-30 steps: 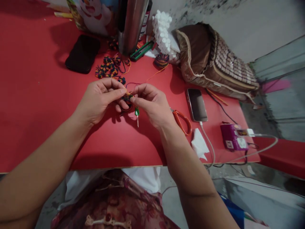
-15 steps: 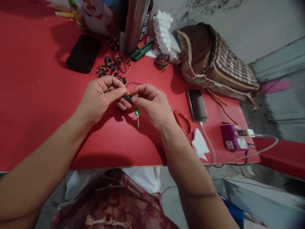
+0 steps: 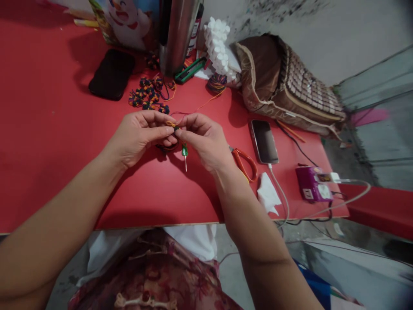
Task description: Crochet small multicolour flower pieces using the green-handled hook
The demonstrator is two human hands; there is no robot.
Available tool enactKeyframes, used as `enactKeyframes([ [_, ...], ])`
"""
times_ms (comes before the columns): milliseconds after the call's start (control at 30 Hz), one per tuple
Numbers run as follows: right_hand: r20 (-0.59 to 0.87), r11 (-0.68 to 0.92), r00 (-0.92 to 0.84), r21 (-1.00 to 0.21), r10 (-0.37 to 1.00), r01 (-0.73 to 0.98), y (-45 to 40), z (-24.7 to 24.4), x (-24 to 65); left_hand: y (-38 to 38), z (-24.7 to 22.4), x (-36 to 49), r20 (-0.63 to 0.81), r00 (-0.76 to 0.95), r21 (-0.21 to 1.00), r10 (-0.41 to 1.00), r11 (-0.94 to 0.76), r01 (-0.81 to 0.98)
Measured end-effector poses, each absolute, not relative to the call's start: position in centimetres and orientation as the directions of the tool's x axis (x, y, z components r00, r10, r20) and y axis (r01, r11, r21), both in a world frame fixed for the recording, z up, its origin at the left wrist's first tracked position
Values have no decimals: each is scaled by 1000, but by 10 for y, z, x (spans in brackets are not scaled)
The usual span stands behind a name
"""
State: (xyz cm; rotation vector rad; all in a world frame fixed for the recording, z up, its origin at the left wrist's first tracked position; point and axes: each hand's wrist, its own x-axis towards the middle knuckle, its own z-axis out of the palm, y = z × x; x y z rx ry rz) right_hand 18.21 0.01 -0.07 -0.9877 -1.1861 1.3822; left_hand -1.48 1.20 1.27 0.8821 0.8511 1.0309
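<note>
The cord piece point(image 3: 176, 128), dark with a yellow loop point(image 3: 171, 123) at its far side, is located between the fingertips of the two hands, over the red surface point(image 3: 51, 163). It lies to the right of the left hand point(image 3: 138, 133) and to the left of the right hand point(image 3: 204, 137); neither is nearer, as both touch it. The thumb and forefinger of each hand are pinched together on it. The fingertips cover most of the piece, so its long axis cannot be determined. A green-handled tool point(image 3: 185, 150) is positioned just below the right thumb, handle toward the hands, metal shaft toward the near edge; whether it hangs or rests on the surface cannot be determined. Beyond the hands lie knotted cords point(image 3: 143, 95) and a thread bundle point(image 3: 217, 82). Orange-handled scissors point(image 3: 245, 162) lie just beside the right wrist.
</note>
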Motion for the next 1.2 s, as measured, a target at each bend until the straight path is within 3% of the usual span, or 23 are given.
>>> enactKeyframes([
  [167,81,75,-137,-996,987,-49,-1,3,185,12,18,-11,-220,272,867,937,316,-385],
  [300,257,245,1,-922,966,301,-15,32,197,12,27,-8,-290,230,863,929,358,-357],
  [400,312,263,-46,-703,949,661,-38,59,216,12,29,-7,-337,195,858,921,385,-339],
  [533,121,77,-38,-332,992,940,-77,72,246,13,32,-6,-425,200,811,883,470,-348],
  [700,-77,-99,95,-52,993,994,-110,50,271,14,42,-5,-549,247,680,799,599,-423],
  [800,-97,-76,71,-49,993,996,-118,37,277,14,48,-3,-589,274,619,760,642,-452],
  [967,11,-48,50,-125,999,991,-123,30,288,16,49,-3,-621,277,582,733,668,-464],
  [1200,-131,-114,119,44,984,992,-106,31,296,16,41,-9,-529,311,647,790,612,-455],
])
